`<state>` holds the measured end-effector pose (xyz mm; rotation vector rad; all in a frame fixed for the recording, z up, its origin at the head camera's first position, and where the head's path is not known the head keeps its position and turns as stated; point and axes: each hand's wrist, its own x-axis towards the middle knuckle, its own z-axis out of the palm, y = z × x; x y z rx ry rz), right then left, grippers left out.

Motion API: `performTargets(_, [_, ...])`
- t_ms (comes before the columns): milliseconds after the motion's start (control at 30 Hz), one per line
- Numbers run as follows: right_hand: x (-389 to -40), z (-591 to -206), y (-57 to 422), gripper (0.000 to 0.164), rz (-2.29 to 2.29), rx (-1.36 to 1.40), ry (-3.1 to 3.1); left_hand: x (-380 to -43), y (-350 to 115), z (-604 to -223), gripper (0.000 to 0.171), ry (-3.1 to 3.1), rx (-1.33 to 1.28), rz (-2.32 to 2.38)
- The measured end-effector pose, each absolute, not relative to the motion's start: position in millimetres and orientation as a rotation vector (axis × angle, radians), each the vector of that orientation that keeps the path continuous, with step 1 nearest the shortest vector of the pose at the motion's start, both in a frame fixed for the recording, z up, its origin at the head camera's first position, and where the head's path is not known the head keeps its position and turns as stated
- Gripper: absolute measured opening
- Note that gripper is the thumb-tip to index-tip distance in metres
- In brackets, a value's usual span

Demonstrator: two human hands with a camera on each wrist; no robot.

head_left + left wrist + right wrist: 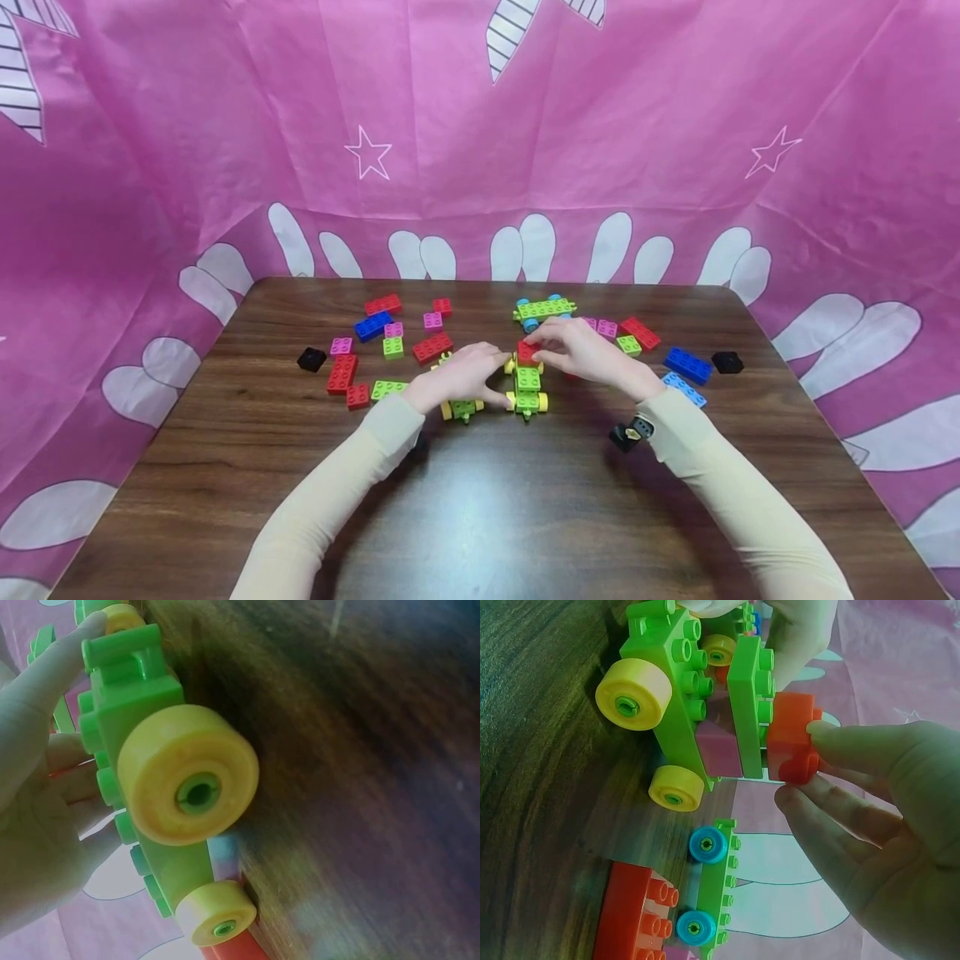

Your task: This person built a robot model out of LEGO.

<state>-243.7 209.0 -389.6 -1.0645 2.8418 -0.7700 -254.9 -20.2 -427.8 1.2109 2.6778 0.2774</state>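
Note:
My right hand (577, 350) pinches a red brick (789, 739) between thumb and fingertips, at the top of a stack. Under it sit a flat green brick (744, 705) and a pink brick (718, 746), on a green toy car base (675, 675) with yellow wheels. From the left side, my left hand (465, 371) holds that car, its thumb by the near yellow wheel and its fingers toward the far end. A second green car base (142, 705) with yellow wheels stands beneath the left hand, partly hidden by it in the head view.
Beyond the hands stands a green base with blue wheels (544, 310). Loose bricks lie on both sides, among them a red brick (342, 374) at left and a blue brick (687, 365) at right. Black pieces (311, 359) lie farther out on the wooden table (480, 517).

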Motion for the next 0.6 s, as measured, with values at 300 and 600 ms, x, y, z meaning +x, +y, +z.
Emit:
performTargets(300, [-243.1, -386.9, 205.4, 0.027, -0.712, -1.059, 2.861, -254.6, -20.6, -426.1, 0.081, 2.661, 1.201, 0.286])
performTargets(600, [-244.0, -381.3, 201.3, 0.023, -0.627, -1.109, 2.872, -255.6, -19.9, -424.8, 0.082, 2.659, 1.201, 0.268])
